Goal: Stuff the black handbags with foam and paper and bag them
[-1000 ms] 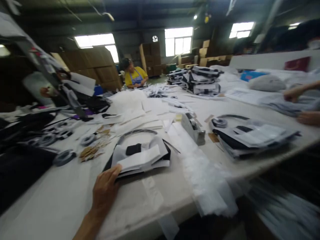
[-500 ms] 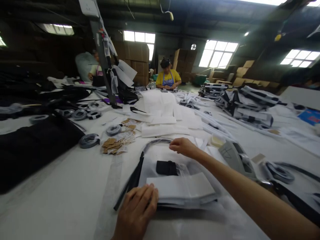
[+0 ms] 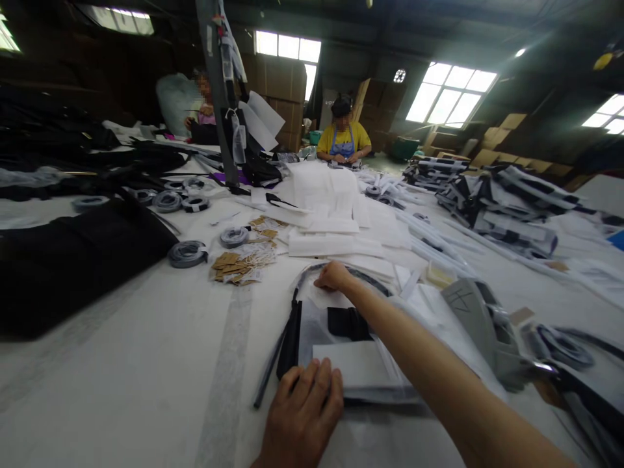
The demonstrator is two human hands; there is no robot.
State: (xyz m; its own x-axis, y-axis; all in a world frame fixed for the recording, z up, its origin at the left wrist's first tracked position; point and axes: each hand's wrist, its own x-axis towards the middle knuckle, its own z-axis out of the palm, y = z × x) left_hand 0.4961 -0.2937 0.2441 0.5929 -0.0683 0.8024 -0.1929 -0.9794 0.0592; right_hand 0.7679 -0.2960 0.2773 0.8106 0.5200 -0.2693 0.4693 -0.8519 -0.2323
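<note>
A flat black bag (image 3: pixel 291 341) lies on the table under a translucent plastic wrapping, with a black piece (image 3: pixel 347 324) and a folded white sheet (image 3: pixel 353 364) on top. Its plastic-wrapped handle (image 3: pixel 375 279) arches away from me. My left hand (image 3: pixel 307 409) rests at the near left corner, fingers stretched over the white sheet's edge. At the top of the arch, my right hand (image 3: pixel 334 276) is closed, fingers curled; it covers part of the handle, and what lies inside the fingers is hidden. A dark strap end (image 3: pixel 266 374) sticks out at the left.
Brown tags (image 3: pixel 234 266) and coiled grey straps (image 3: pixel 188 253) lie at the left, near a large black bag (image 3: pixel 82 260). White sheets (image 3: pixel 324 195) are heaped beyond. A grey tape dispenser (image 3: pixel 480 318) stands right. Across the table sits a person in yellow (image 3: pixel 344 140).
My right hand has moved left along the arch and its fingers have curled in. My left hand stays on the corner. The whole view has shifted, so things appear farther right.
</note>
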